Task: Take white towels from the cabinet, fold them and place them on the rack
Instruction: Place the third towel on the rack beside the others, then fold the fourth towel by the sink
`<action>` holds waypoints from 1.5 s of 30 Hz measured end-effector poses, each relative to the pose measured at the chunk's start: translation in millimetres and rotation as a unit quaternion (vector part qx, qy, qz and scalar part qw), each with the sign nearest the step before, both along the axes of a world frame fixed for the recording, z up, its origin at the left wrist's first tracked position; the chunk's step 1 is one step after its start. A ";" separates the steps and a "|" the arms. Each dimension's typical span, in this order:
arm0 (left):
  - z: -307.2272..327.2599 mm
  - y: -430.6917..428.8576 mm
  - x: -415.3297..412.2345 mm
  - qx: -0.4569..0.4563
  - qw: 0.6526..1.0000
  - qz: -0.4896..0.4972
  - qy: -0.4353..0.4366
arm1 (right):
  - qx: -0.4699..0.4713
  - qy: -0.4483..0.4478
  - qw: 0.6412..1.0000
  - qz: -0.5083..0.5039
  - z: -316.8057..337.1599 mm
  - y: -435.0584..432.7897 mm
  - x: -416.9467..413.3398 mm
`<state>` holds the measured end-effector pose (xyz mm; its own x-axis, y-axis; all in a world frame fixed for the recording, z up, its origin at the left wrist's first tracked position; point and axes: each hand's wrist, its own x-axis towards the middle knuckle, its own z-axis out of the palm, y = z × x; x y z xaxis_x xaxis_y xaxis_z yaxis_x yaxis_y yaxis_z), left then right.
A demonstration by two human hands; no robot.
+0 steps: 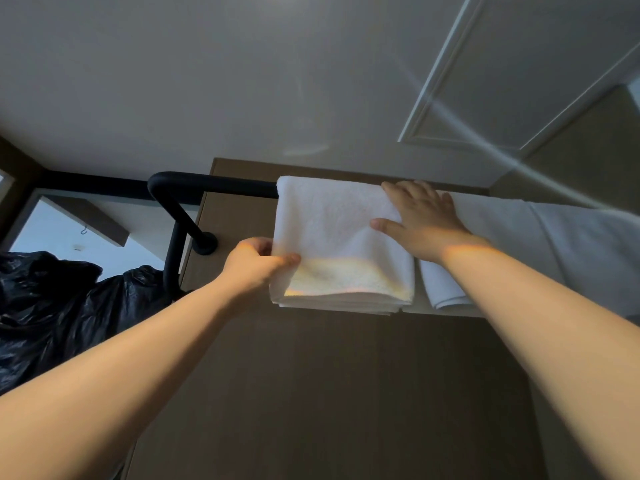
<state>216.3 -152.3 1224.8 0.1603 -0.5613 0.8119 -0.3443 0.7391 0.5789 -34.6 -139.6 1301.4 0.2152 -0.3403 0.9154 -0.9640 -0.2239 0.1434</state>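
White towel (332,233) lies over the black rack (214,183), hiding its bar.

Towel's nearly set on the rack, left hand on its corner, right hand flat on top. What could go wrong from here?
1. The folded towel lies right at the front edge of the rack; once the left hand releases its grip on the corner, it may slide off.
2. The right hand presses flat beside the neighbouring towel; a sideways push could rumple it.
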 end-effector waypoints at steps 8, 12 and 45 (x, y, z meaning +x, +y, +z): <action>-9.3 32.4 2.7 -0.038 0.984 0.145 -0.099 | -0.063 0.034 0.993 0.091 -52.9 38.6 -3.7; -43.7 61.4 -0.5 -0.085 0.978 0.164 -0.098 | -0.038 0.049 0.993 0.096 -97.1 59.1 -10.3; -480.2 139.7 -39.4 0.305 0.878 0.139 -0.341 | 0.498 0.001 0.856 0.139 -538.8 104.3 5.2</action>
